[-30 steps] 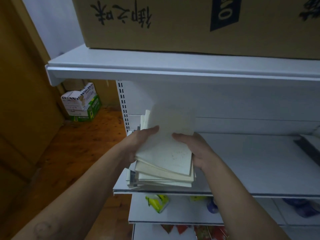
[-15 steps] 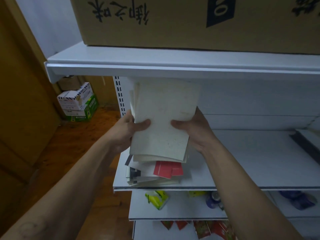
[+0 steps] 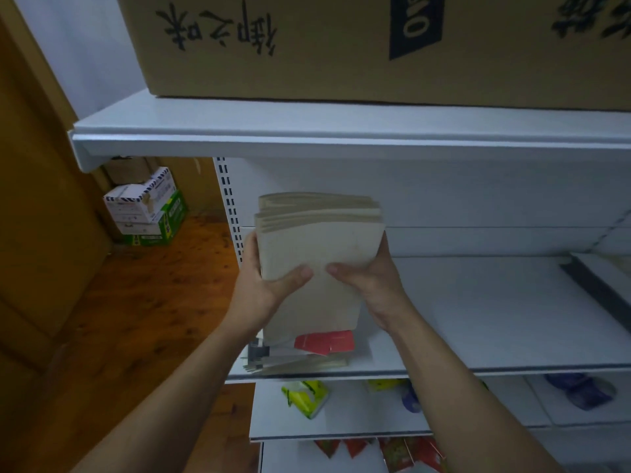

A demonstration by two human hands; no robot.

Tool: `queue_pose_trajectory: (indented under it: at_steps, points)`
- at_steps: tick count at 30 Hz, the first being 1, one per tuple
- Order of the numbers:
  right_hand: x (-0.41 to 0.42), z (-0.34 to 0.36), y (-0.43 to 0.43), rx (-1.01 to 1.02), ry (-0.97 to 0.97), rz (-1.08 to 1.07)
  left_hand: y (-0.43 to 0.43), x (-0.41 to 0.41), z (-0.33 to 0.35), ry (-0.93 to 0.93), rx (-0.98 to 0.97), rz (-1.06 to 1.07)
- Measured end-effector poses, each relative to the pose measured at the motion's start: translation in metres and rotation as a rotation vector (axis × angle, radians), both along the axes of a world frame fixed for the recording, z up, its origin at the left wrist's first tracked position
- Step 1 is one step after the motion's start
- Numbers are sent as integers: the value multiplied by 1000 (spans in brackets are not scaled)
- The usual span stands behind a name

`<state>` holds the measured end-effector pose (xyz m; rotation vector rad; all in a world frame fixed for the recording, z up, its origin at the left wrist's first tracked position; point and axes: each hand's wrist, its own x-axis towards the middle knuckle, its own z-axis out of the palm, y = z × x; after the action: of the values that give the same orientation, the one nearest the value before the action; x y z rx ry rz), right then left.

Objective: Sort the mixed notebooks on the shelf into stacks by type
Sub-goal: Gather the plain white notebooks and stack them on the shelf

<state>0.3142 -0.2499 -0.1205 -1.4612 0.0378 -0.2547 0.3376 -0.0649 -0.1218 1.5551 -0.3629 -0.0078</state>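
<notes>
The only camera sits on my head, looking forward and a little down, close to the white shelf (image 3: pixel 495 319) before me.

This looks like a small shop or its stockroom. White metal shelving (image 3: pixel 341 141) of the retail kind fills the view, with a slotted upright (image 3: pixel 227 196) at the back for hanging the boards at chosen heights. A large printed cardboard carton (image 3: pixel 341 63) sits on the top board. The goods are mixed: notebooks (image 3: pixel 300 361) on the middle shelf (image 3: pixel 495 319), bright sealed packets below it – yellow-green (image 3: pixel 305 397), purple (image 3: pixel 580 390), red (image 3: pixel 392 452). More cartons (image 3: pixel 146 206) are stacked in the corner on a worn wooden floor (image 3: pixel 146 302).
</notes>
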Motion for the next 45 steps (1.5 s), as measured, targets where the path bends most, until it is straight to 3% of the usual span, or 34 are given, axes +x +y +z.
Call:
queue_pose_trajectory:
  at_steps: [4,9,17,24,30,35,41,45]
  points:
    - [-11,-4,-3,22,16,7,4,3,-14,-60,90,-69]
    - [-21,-15,-1,13,61,47,10,-4,-33,59,160,-128]
    - [-12,-33,-5,15,164,100,12,-3,-34,96,225,-133]
    - [-9,-34,2,-110,172,-60,2,-5,-15,44,225,-7]
    - [-15,-13,2,-88,154,-138,0,6,7,84,242,-1]
    - [-31,13,-7,-122,178,-170,-16,-5,24,263,224,27]
    - [-51,23,-29,-186,308,-194,-34,-13,19,493,111,-155]
    - [-67,23,-45,-203,397,-277,-38,-12,15,491,186,-338]
